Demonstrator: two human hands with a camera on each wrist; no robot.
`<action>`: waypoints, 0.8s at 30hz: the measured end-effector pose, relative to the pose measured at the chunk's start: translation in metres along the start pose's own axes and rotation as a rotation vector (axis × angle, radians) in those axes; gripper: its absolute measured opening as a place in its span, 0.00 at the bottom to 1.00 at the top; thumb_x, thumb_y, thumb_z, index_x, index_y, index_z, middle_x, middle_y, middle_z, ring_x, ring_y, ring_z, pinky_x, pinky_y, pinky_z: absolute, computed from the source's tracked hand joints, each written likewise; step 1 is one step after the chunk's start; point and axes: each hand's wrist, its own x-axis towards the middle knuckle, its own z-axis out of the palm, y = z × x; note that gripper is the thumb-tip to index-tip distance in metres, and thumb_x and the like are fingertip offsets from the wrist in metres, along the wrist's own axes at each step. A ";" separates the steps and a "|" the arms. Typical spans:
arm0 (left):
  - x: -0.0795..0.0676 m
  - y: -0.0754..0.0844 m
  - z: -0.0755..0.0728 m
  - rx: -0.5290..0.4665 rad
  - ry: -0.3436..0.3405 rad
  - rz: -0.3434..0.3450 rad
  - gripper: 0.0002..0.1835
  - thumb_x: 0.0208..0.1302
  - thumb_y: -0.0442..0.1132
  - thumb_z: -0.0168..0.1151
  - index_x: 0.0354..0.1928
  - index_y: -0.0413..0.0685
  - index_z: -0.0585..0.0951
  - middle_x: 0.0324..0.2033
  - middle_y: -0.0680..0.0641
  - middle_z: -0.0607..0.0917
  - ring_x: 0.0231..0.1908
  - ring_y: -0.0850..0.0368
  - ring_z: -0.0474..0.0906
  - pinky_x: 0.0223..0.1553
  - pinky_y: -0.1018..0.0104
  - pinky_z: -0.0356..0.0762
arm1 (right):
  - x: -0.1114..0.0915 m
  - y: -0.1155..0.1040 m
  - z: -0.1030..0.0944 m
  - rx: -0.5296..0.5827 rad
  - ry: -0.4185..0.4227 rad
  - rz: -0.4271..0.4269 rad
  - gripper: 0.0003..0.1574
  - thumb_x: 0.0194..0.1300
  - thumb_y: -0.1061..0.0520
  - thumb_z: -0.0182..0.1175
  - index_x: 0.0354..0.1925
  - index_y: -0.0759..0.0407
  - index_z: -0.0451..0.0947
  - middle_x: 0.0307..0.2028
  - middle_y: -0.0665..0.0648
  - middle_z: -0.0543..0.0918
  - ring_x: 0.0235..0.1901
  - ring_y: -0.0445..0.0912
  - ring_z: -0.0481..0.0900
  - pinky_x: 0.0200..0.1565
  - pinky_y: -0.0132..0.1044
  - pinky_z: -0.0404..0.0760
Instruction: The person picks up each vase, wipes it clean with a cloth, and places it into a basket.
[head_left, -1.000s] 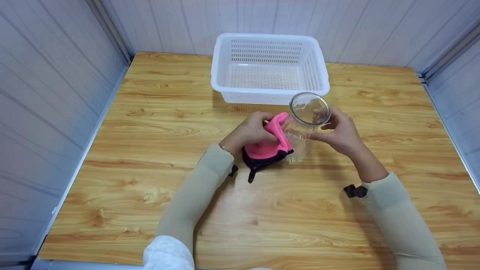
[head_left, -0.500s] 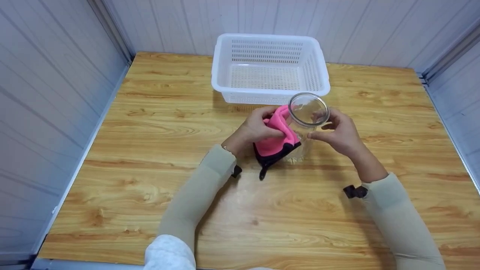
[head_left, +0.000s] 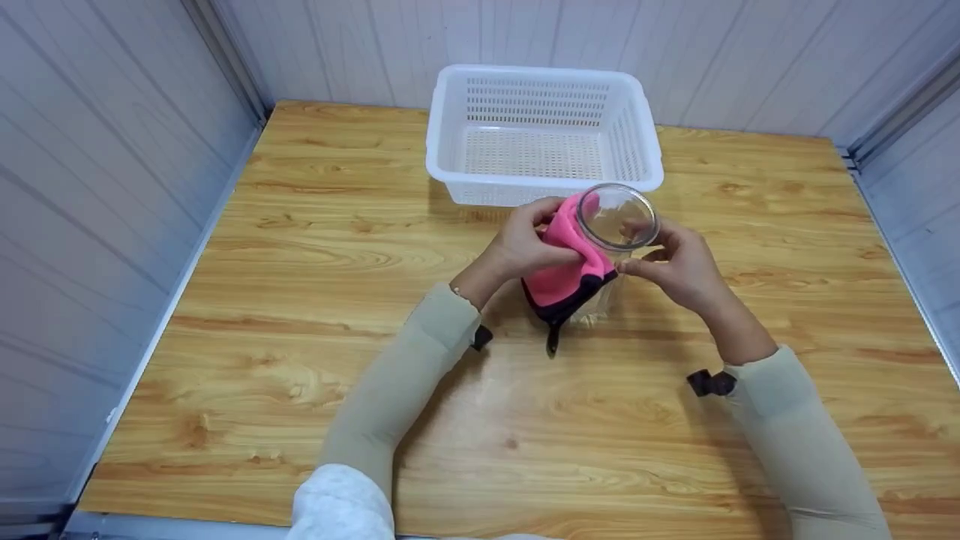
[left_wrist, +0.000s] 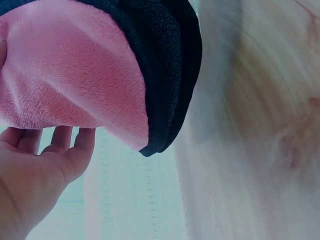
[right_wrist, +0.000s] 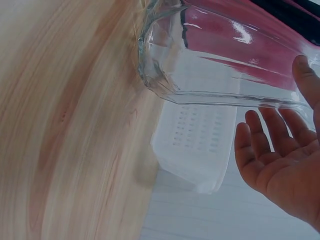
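Note:
A clear glass jar (head_left: 616, 219) with a wide open mouth stands in front of the basket in the head view. My left hand (head_left: 529, 244) grips a pink cloth (head_left: 559, 283) with black edging and a small hanging loop, and the cloth lies against the jar's left side. On the other side my right hand (head_left: 679, 266) holds the jar near its neck between thumb and fingers. Through the glass (right_wrist: 210, 65) the pink of the cloth shows in the right wrist view. From the left wrist, the cloth (left_wrist: 75, 70) covers part of the left fingers.
A white plastic basket (head_left: 442, 176) with slotted walls sits just beyond the jar, near the back wall (head_left: 337, 52). All of this is on a wood-grain table (head_left: 300, 262), with panelled walls at the left and right.
My left hand has moved right and slightly away from me, bringing the cloth farther around the jar's near left side. The right hand and jar have stayed almost in place.

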 end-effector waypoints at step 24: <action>0.005 -0.016 -0.003 0.302 -0.189 -0.103 0.46 0.35 0.46 0.81 0.61 0.54 0.70 0.53 0.55 0.78 0.54 0.61 0.73 0.57 0.69 0.72 | 0.005 0.011 -0.002 0.036 -0.025 -0.025 0.33 0.52 0.60 0.73 0.56 0.64 0.75 0.51 0.64 0.80 0.42 0.37 0.80 0.42 0.25 0.81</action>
